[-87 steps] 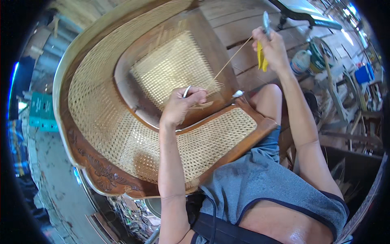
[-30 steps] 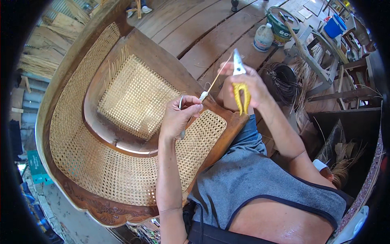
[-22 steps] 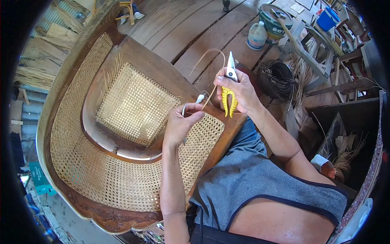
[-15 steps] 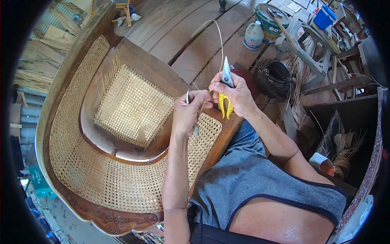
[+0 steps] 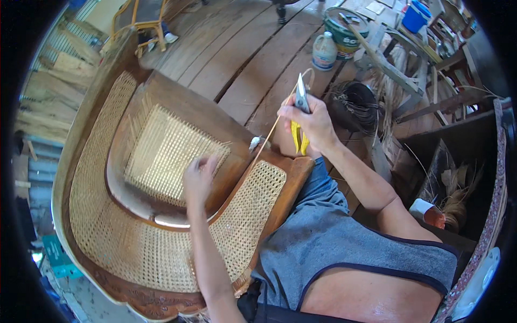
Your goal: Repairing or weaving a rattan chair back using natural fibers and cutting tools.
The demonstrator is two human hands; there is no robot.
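Beside a dark coil of cane (image 5: 353, 105) on plank floor (image 5: 237, 59): white plastic jug (image 5: 325, 51), green bucket (image 5: 347, 27) beyond, blue tub (image 5: 416, 16) farther off.

Chair (image 5: 134, 237) at left on floor (image 5: 237, 64), left hand (image 5: 198, 180) on its frame, right hand (image 5: 309, 124) right of it, jug (image 5: 325, 51) and bucket (image 5: 347, 27) behind.

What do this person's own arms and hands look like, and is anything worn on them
Both arms are bare from shoulder to fingertips, with no gloves, watch, bands or rings to be seen. The left hand is blurred, so small details there cannot be told. The right hand is sharper and plainly ungloved. The only clothing near them is a sleeveless grey top with dark piping at the armholes.
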